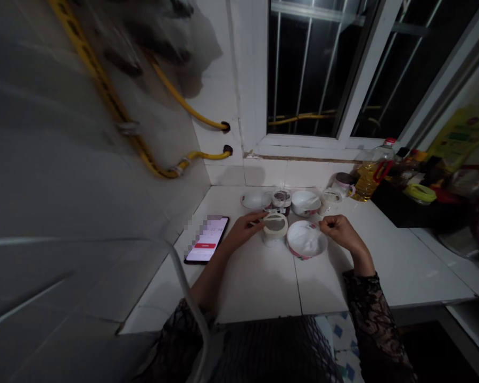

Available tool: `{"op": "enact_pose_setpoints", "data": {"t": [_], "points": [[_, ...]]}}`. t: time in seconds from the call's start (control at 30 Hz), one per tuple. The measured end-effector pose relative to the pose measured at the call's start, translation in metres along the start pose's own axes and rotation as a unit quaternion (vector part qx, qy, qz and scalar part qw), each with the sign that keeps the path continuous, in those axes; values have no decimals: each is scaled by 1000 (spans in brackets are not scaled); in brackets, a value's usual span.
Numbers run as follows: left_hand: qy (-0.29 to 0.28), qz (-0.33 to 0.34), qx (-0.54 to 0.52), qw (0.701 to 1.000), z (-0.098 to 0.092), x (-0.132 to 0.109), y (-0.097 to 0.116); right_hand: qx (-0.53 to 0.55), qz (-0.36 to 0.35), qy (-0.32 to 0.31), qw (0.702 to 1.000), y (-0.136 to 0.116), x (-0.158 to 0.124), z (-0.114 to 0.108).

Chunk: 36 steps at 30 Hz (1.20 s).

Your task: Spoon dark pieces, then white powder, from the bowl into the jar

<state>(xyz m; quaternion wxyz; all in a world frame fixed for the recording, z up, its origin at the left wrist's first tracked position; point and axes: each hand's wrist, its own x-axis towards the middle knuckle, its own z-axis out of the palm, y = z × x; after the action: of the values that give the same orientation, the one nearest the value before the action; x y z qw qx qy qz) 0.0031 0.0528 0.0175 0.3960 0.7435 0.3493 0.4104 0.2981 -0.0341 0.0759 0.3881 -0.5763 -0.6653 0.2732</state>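
Observation:
Fingers extended, my left hand (pixel 245 230) touches the left side of a small white-rimmed jar (pixel 275 226) on the white counter. My right hand (pixel 339 231) is closed in a pinch at the right rim of a white bowl (pixel 305 239) with a pink and green pattern; what it pinches is too small to make out. White contents fill part of that bowl. Behind stand a second white bowl (pixel 305 203) with a spoon-like thing in it, a jar with dark contents (pixel 281 200) and a clear shallow dish (pixel 256 200).
A lit phone (pixel 207 239) lies left of my left forearm. At the back right are a glass jar (pixel 330 201), a lidded mug (pixel 343 184), an oil bottle (pixel 369 173) and a dark tray (pixel 403 205) with condiments. Yellow pipes (pixel 143 151) run along the left wall.

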Motion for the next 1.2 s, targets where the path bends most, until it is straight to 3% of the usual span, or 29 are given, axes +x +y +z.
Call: {"op": "enact_pose_setpoints", "data": {"t": [0.17, 0.4, 0.67, 0.9, 1.2], "points": [[0, -1, -5, 1000, 0, 0, 0, -1, 1, -13, 1000, 5, 3, 11], [4, 0, -4, 1000, 1, 0, 1, 3, 19, -14, 1000, 9, 4, 8], [5, 2, -2, 1000, 1, 0, 2, 60, 49, 56, 995, 9, 1, 3], [5, -3, -6, 1000, 0, 0, 1, 84, 56, 65, 993, 12, 3, 3], [4, -6, 1, 1000, 1, 0, 3, 52, 20, -23, 998, 5, 5, 15]]}}
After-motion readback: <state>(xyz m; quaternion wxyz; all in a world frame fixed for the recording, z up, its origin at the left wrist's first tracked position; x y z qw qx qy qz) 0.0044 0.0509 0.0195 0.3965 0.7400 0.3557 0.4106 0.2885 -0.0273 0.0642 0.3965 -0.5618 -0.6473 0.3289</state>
